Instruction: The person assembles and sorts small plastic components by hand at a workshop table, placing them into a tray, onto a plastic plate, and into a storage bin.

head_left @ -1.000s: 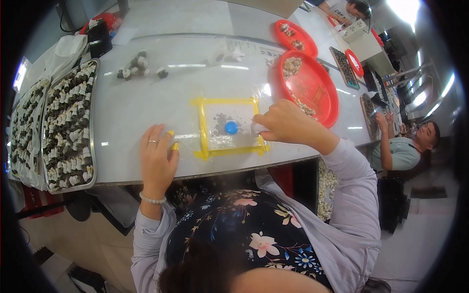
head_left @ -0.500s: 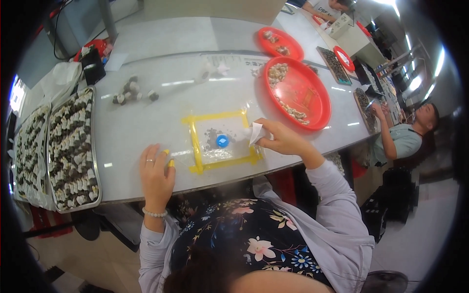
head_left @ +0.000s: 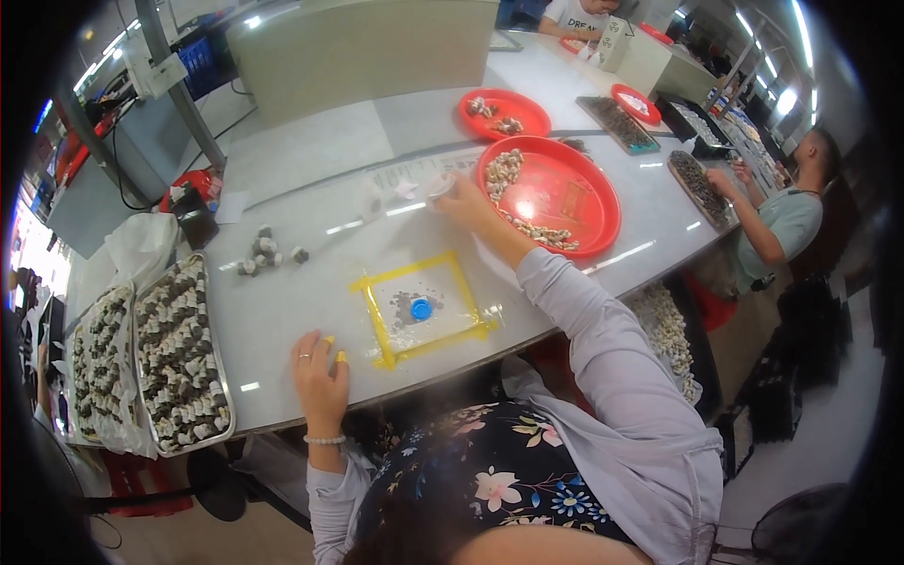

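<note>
My left hand [head_left: 321, 381] lies on the table near its front edge, fingers loosely apart and holding nothing; yellow covers sit on two of its fingertips. Reaching out over the table, my right hand [head_left: 461, 205] pinches a white tissue [head_left: 439, 185] beside the large red tray. Between the hands, yellow tape [head_left: 379, 326] frames a rectangle on the tabletop. Inside that frame stands a small round blue-topped thing [head_left: 421, 309], with dark wet-looking specks around it. Left of my right hand lies a small crumpled white piece [head_left: 406, 190].
A large red round tray [head_left: 589, 202] holds small pale pieces; a smaller red tray [head_left: 527, 111] sits behind it. Dark-and-white bundles [head_left: 264, 250] lie at left, near metal trays [head_left: 229, 414] packed with similar ones. A co-worker [head_left: 791, 221] sits at right, another person [head_left: 574, 17] at the back.
My right hand has moved away from the taped frame, forward and left across the table, with the tissue. My left hand stays on the table. The whole view has shifted.
</note>
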Demonstrator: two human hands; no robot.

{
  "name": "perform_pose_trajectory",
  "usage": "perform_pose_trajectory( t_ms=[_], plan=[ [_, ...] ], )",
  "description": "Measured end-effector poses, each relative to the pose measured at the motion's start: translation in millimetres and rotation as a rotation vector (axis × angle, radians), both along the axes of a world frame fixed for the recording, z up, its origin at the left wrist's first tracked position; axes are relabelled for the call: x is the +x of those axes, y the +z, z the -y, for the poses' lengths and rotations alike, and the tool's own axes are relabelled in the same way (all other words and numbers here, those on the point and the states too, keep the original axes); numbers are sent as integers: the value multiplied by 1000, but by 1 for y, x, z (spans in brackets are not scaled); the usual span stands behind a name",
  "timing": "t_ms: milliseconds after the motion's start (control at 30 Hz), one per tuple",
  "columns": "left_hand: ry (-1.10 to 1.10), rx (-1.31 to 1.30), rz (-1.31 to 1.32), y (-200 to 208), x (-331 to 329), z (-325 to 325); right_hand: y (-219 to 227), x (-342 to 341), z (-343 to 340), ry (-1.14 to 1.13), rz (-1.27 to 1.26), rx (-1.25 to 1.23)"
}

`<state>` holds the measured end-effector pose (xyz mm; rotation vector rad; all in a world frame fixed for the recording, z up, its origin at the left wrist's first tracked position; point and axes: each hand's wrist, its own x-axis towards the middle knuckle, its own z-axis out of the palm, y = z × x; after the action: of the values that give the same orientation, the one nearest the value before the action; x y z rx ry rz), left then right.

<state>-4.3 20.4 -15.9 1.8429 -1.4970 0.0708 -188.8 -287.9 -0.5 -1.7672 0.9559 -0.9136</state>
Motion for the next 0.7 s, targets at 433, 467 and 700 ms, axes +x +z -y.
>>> perform_pose_trajectory(
  t_ms=[433, 467, 700],
  plan=[
    [-6, -4, -4, 0, 2, 3, -28, -33, -9, -13, -28, -5],
    [-1, 2, -3, -1, 3, 2, -24, -42, -23, 24, -37, -36],
    [12, 16, 4, 3, 2, 0, 1, -105, -125, 7, -234, -362]
  ],
)
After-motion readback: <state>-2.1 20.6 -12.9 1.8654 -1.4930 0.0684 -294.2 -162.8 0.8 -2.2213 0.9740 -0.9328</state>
